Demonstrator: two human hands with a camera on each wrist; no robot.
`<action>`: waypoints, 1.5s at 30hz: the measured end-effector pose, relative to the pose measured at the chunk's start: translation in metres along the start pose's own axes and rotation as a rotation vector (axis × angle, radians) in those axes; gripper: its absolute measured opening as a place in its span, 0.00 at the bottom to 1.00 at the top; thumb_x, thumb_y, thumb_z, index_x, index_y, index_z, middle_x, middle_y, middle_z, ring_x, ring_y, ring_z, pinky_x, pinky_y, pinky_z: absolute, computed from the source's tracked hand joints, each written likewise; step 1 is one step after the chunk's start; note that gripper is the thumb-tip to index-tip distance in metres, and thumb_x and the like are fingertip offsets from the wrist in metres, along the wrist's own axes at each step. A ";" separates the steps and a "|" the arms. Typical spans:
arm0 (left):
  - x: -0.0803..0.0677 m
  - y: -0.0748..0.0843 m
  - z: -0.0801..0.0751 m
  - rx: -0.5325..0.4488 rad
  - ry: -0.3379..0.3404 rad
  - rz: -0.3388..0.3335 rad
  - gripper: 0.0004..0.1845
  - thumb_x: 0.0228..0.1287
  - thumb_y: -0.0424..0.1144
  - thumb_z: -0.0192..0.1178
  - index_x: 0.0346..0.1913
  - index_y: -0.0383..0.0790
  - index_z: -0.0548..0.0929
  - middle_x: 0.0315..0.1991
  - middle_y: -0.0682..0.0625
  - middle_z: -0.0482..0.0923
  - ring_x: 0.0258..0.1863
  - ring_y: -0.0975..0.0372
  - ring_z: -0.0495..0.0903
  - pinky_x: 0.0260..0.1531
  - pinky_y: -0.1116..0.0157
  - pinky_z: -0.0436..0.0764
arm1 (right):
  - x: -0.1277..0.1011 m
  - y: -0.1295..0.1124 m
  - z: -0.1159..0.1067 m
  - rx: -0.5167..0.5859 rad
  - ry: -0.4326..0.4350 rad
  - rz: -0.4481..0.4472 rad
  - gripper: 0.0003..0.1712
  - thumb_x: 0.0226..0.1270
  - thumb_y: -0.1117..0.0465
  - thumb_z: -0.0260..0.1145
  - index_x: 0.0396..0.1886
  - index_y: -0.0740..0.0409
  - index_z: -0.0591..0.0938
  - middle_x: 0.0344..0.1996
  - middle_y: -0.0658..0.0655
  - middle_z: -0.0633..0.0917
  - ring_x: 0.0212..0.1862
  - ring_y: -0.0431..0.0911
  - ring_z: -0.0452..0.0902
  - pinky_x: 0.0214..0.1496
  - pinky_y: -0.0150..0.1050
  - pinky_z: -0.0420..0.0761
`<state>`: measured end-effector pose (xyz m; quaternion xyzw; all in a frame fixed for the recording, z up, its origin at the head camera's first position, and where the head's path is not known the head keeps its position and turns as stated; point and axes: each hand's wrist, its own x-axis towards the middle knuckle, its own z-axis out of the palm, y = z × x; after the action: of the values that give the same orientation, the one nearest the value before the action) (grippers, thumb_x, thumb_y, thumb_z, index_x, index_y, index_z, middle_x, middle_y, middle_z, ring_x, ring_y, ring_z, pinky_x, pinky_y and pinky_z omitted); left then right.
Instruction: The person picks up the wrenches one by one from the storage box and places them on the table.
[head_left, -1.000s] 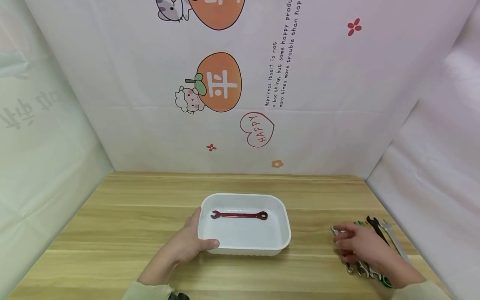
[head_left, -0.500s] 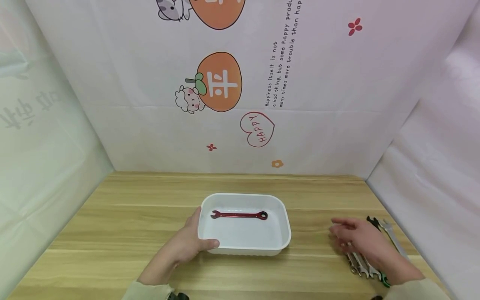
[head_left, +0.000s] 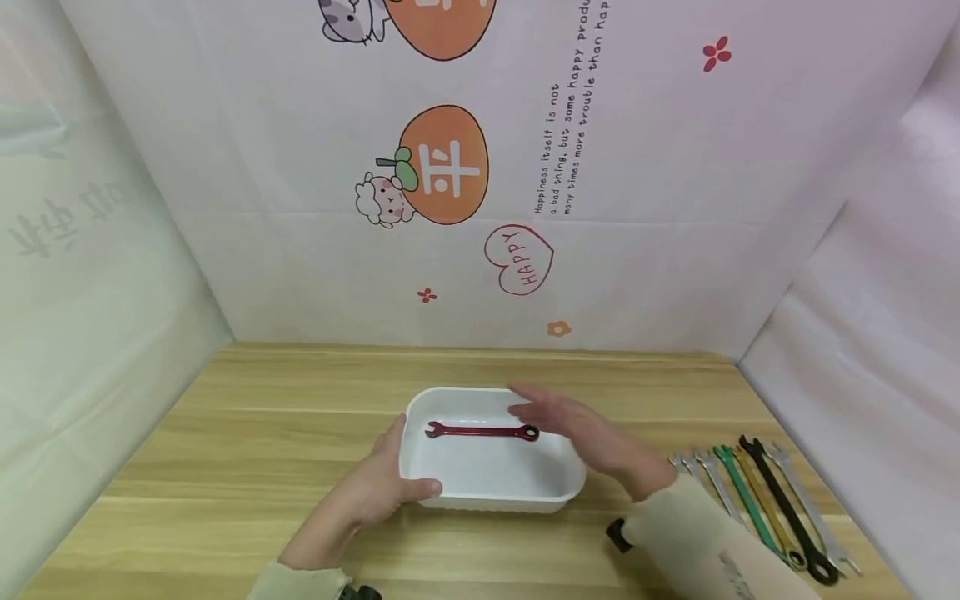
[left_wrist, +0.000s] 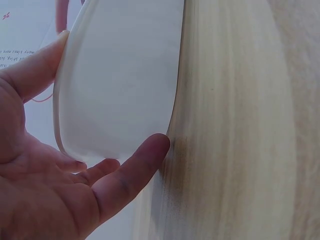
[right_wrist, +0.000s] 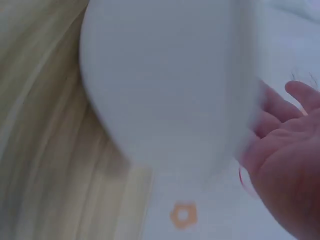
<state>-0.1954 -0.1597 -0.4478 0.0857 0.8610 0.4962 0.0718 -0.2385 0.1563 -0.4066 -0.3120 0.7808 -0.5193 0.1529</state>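
A white rectangular plastic box (head_left: 491, 475) stands on the wooden table with one red combination wrench (head_left: 482, 431) lying inside. My left hand (head_left: 378, 483) holds the box's left end, thumb at the near corner and fingers along the side; the left wrist view shows the fingertips against its outer wall. Above the box's right part is my right hand (head_left: 592, 433), its fingers pointing left and no tool visible in it. In the right wrist view the blurred box wall covers part of that hand's fingers.
At the right lies a row of several wrenches: silver ones, a green wrench (head_left: 750, 500), a gold one and a black wrench (head_left: 787, 508). White printed cloth (head_left: 637, 275) closes off the back and both sides of the wooden table (head_left: 285, 425).
My right hand has left the wrenches at the right and moved left to above the box, uncovering the row. My left hand and the red wrench have stayed in place.
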 end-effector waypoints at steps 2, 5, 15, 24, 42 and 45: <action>0.000 -0.001 0.000 -0.006 -0.004 -0.001 0.63 0.46 0.42 0.80 0.79 0.35 0.46 0.67 0.31 0.61 0.47 0.49 0.74 0.49 0.49 0.73 | 0.015 0.002 0.011 -0.091 -0.014 0.078 0.32 0.83 0.43 0.34 0.80 0.45 0.59 0.66 0.62 0.74 0.69 0.56 0.65 0.69 0.59 0.57; 0.001 -0.001 0.001 -0.012 -0.010 -0.002 0.63 0.47 0.42 0.79 0.79 0.35 0.46 0.66 0.32 0.62 0.46 0.50 0.74 0.48 0.50 0.73 | 0.032 0.008 0.024 -0.215 -0.042 0.156 0.33 0.81 0.38 0.37 0.79 0.43 0.60 0.68 0.58 0.73 0.70 0.51 0.63 0.71 0.55 0.56; 0.002 -0.001 -0.001 -0.016 -0.016 0.020 0.61 0.47 0.41 0.79 0.79 0.38 0.48 0.66 0.32 0.62 0.47 0.49 0.74 0.49 0.49 0.72 | 0.042 0.015 0.036 -0.474 -0.046 0.215 0.39 0.78 0.34 0.40 0.75 0.53 0.67 0.72 0.49 0.68 0.73 0.48 0.58 0.72 0.49 0.56; 0.001 -0.001 0.000 0.007 -0.002 -0.022 0.63 0.47 0.42 0.79 0.79 0.37 0.46 0.70 0.31 0.58 0.49 0.49 0.73 0.54 0.46 0.70 | 0.036 0.011 0.035 -0.507 -0.046 0.209 0.30 0.80 0.44 0.50 0.70 0.56 0.75 0.60 0.55 0.80 0.63 0.52 0.72 0.64 0.52 0.68; 0.000 0.000 0.000 0.013 -0.005 -0.017 0.64 0.47 0.43 0.79 0.79 0.35 0.46 0.71 0.29 0.57 0.53 0.46 0.72 0.56 0.43 0.68 | 0.047 0.024 0.050 -0.629 -0.027 0.249 0.37 0.54 0.71 0.73 0.67 0.57 0.77 0.49 0.50 0.87 0.49 0.46 0.80 0.55 0.47 0.76; 0.000 0.000 0.000 0.001 -0.006 -0.016 0.63 0.47 0.42 0.79 0.79 0.37 0.47 0.70 0.30 0.58 0.51 0.48 0.73 0.55 0.44 0.69 | 0.047 0.025 0.052 -0.732 -0.025 0.205 0.34 0.55 0.73 0.69 0.65 0.58 0.79 0.48 0.49 0.87 0.50 0.45 0.80 0.56 0.45 0.76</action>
<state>-0.1957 -0.1595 -0.4477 0.0804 0.8617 0.4949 0.0783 -0.2527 0.0950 -0.4465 -0.2725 0.9399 -0.1840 0.0919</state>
